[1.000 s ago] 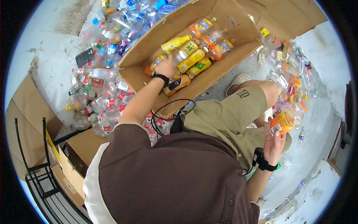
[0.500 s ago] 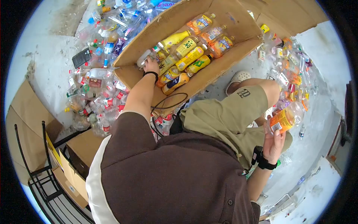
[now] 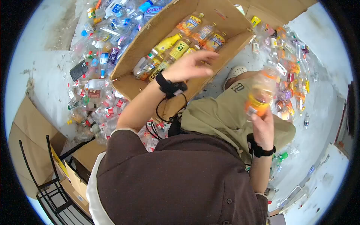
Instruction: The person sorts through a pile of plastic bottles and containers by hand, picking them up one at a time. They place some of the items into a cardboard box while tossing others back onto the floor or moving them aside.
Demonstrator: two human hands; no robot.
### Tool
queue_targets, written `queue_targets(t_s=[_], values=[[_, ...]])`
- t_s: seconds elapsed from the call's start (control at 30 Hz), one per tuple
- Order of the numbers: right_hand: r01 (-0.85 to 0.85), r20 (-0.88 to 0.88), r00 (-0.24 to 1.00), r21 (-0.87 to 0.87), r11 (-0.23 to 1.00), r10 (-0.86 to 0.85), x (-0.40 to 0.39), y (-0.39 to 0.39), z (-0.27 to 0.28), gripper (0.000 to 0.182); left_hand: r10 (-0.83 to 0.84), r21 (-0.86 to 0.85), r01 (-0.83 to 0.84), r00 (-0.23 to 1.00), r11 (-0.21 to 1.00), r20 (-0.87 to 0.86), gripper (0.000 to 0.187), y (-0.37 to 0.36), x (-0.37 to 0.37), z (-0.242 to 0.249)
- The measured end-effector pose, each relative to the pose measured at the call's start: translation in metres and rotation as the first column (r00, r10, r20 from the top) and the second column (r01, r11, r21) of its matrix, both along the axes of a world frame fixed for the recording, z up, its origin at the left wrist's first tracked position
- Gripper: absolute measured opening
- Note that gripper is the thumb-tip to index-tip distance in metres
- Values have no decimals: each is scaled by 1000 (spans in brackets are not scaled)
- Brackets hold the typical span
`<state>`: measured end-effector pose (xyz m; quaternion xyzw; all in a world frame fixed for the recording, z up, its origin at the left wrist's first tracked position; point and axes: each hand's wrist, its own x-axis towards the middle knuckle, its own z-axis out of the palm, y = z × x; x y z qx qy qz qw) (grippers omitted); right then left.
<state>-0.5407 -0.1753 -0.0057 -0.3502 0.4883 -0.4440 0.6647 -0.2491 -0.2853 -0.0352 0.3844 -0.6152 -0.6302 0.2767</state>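
My right hand grips the lower part of a clear plastic bottle with an orange and yellow label, held upright above my leg and blurred by motion. My left hand holds nothing; its fingers are stretched out over the near side of the cardboard box. Rows of bottles lie inside that box, among them a yellow bottle, an orange-labelled bottle and a clear bottle at the left end. My left hand and wrist hide some of the near ones.
Heaps of plastic bottles cover the floor left of the box. Another pile of bottles lies at the right. A black metal rack and opened cardboard stand at the lower left. A shoe shows beside the box.
My left hand has left the clear bottle at the box's left end and moved right, fingers now spread. My right hand has brought its bottle leftward and turned it more upright.
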Motion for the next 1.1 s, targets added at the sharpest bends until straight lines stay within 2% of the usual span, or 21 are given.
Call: queue_targets(t_s=[0.03,0.07,0.1,0.13,0.17,0.23,0.27,0.3,0.33,0.37,0.4,0.47,0.5,0.57,0.63,0.7,0.77,0.87,0.9,1.03,1.1], values=[[-96,-34,995,11,995,96,10,-4,2,64,-136,-3,136,988,991,-69,60,6,-17,17],[-90,-36,995,9,996,91,18,-8,2,64,-160,26,167,970,986,-180,63,12,-33,23],[-179,-35,983,41,983,181,25,-11,1,66,-179,51,202,940,978,-290,67,17,-47,26],[-265,-31,963,71,962,268,30,-12,-1,69,-120,80,147,955,986,-271,70,19,-59,26],[-256,-32,965,68,964,259,34,-10,-5,69,-130,77,156,954,985,-270,70,18,-60,27],[-158,17,987,11,987,158,35,-6,-13,77,15,110,8,978,994,-209,67,12,-57,31],[-123,17,992,78,989,122,30,-4,-8,80,101,1,-103,978,995,-183,59,-1,-50,17],[-111,15,994,81,990,110,23,-3,-4,80,247,10,-248,959,969,-141,51,-12,-38,4],[-48,68,997,67,997,43,15,-2,-1,77,452,-103,-459,888,883,-82,47,-23,-31,-12],[15,122,992,53,998,-22,6,-1,-1,75,550,-141,-550,834,823,-41,49,-37,-17,-36],[45,109,993,40,998,-49,-3,1,-3,67,616,-336,-571,787,749,37,46,-55,6,-90],[94,148,984,59,994,-102,-20,5,-5,62,535,-357,-423,779,833,327,46,-59,19,-134],[137,185,971,87,987,-151,-26,7,-5,57,525,-356,-413,789,838,320,46,-55,22,-164],[206,170,961,89,975,-218,-35,12,-3,49,392,-359,-178,588,916,708,45,-49,11,-213],[224,211,949,75,972,-235,-46,17,-4,45,201,-151,-136,557,979,806,53,-31,-6,-212],[293,202,931,86,952,-305,-54,21,-3,43,73,23,-176,521,984,850,68,-28,-3,-275],[282,223,927,117,952,-301,-61,23,-4,41,-31,123,-181,444,976,895,79,-25,-5,-280],[323,241,907,132,937,-346,-69,24,-5,39,-84,167,-161,429,973,899,85,-32,2,-285],[323,252,902,142,936,-350,-73,23,-8,38,-64,134,-150,402,980,913,86,-36,11,-306],[374,278,872,154,914,-403,-98,7,-16,38,-80,145,-135,400,980,913,78,-45,-8,-240],[421,313,837,158,893,-449,-116,-4,-17,37,168,-113,-137,510,984,844,59,-53,6,-263]])
